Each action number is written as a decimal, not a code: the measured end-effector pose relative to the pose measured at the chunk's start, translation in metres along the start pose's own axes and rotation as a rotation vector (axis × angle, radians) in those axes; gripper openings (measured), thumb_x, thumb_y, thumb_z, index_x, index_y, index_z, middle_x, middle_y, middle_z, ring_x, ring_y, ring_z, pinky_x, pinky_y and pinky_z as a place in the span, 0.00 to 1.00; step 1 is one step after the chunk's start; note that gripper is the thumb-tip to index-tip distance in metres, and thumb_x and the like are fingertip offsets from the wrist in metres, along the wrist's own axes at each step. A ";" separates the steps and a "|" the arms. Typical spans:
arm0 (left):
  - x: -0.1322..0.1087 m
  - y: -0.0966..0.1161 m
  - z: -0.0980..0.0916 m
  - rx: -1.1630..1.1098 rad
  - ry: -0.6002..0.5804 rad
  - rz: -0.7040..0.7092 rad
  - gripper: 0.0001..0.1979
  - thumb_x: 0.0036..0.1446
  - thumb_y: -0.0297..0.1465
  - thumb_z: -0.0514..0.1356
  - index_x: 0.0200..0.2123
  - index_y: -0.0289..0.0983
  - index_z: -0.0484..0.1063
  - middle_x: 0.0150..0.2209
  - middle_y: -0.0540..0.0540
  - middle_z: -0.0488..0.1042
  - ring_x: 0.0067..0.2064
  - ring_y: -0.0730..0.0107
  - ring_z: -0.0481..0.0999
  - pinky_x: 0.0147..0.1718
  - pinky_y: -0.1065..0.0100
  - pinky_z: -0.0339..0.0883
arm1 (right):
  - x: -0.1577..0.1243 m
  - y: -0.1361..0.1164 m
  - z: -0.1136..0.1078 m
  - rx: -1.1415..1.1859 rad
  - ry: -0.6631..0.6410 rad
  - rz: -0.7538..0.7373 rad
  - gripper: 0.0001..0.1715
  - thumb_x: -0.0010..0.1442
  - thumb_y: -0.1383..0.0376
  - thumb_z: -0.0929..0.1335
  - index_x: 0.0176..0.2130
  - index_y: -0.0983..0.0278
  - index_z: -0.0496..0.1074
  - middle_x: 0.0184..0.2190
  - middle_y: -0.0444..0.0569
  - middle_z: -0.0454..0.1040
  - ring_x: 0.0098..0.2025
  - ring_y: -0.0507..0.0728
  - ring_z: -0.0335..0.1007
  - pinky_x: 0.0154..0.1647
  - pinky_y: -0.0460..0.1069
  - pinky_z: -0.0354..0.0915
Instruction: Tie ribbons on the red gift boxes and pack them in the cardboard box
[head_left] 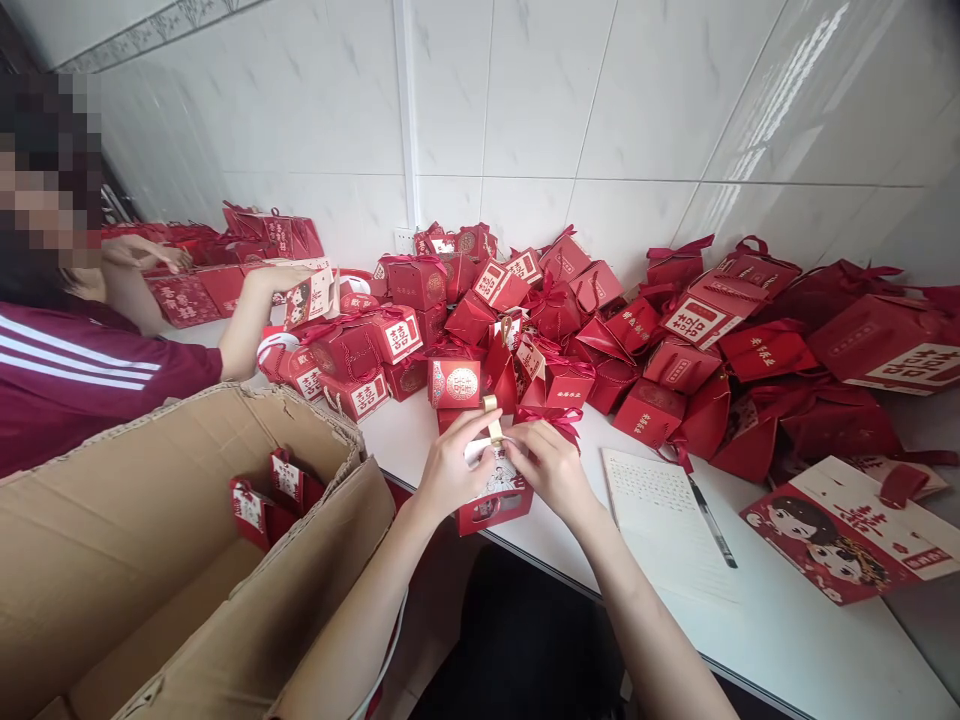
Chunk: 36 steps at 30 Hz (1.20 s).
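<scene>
A small red and white gift box [496, 512] with a printed picture stands at the table's front edge, right before me. From its top rises a loop of gold ribbon [495, 428]. My left hand [454, 462] is closed at the box top, with forefinger and thumb around the base of the ribbon. On the other side my right hand [553, 468] is closed too, its fingertips pressed on the upper edge of the box. The exact grip of the fingertips is partly hidden.
Behind the hands, many red gift boxes [461, 385] are heaped against the tiled wall. A notebook [652, 510] with a pen [712, 520] and a larger box [832, 540] lie right. Left stand a cardboard carton [172, 480] holding small boxes and a co-worker [97, 370] handling a box.
</scene>
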<state>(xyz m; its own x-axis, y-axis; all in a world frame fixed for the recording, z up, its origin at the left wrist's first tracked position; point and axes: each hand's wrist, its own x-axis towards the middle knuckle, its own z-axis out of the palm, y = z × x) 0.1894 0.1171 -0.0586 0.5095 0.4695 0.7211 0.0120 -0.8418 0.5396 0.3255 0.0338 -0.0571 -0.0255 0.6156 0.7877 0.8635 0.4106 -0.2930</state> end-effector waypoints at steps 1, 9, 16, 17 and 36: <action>0.000 0.000 0.000 -0.002 -0.003 -0.003 0.22 0.51 0.21 0.53 0.50 0.36 0.67 0.47 0.43 0.71 0.48 0.66 0.73 0.48 0.65 0.69 | 0.001 0.000 -0.001 0.006 -0.005 0.007 0.07 0.62 0.69 0.62 0.39 0.63 0.69 0.33 0.49 0.73 0.35 0.55 0.68 0.39 0.51 0.65; 0.000 -0.002 -0.002 -0.050 -0.041 -0.004 0.20 0.53 0.24 0.55 0.51 0.36 0.66 0.46 0.43 0.70 0.46 0.66 0.72 0.46 0.64 0.69 | 0.004 -0.002 -0.006 0.111 -0.059 0.174 0.08 0.61 0.67 0.63 0.40 0.62 0.71 0.33 0.48 0.72 0.35 0.55 0.68 0.37 0.49 0.64; -0.001 -0.003 -0.004 -0.127 -0.105 -0.089 0.17 0.55 0.25 0.54 0.48 0.38 0.66 0.38 0.46 0.71 0.39 0.69 0.72 0.40 0.66 0.68 | 0.002 0.006 0.001 0.382 -0.111 0.337 0.10 0.60 0.63 0.64 0.36 0.62 0.74 0.27 0.45 0.65 0.30 0.53 0.64 0.32 0.47 0.62; -0.001 -0.003 -0.004 -0.160 -0.109 -0.108 0.18 0.55 0.25 0.54 0.50 0.39 0.64 0.37 0.47 0.71 0.38 0.70 0.72 0.39 0.67 0.67 | 0.002 0.007 0.002 0.415 -0.109 0.342 0.09 0.59 0.63 0.64 0.35 0.63 0.73 0.27 0.45 0.65 0.30 0.52 0.63 0.31 0.47 0.61; -0.042 -0.017 -0.001 -0.423 -0.151 -0.415 0.25 0.51 0.33 0.59 0.52 0.36 0.57 0.47 0.41 0.69 0.46 0.62 0.72 0.44 0.62 0.66 | -0.014 0.010 0.012 0.464 0.006 0.405 0.19 0.61 0.59 0.62 0.51 0.61 0.62 0.42 0.51 0.69 0.46 0.57 0.66 0.46 0.53 0.64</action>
<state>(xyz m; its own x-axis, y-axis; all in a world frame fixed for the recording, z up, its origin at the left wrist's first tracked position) 0.1669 0.1120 -0.0974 0.6521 0.6669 0.3605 -0.0910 -0.4032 0.9106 0.3283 0.0374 -0.0770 0.2622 0.7807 0.5672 0.4950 0.3957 -0.7736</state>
